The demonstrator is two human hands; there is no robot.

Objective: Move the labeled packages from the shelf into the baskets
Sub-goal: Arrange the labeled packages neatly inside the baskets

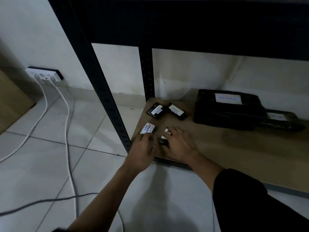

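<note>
Gripping small package [148,128]: left hand [142,148] | right hand [180,144] clasps another package [164,137] | both near shelf [234,148] front edge

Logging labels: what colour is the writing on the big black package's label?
Blue, on a white label; head view.
</note>
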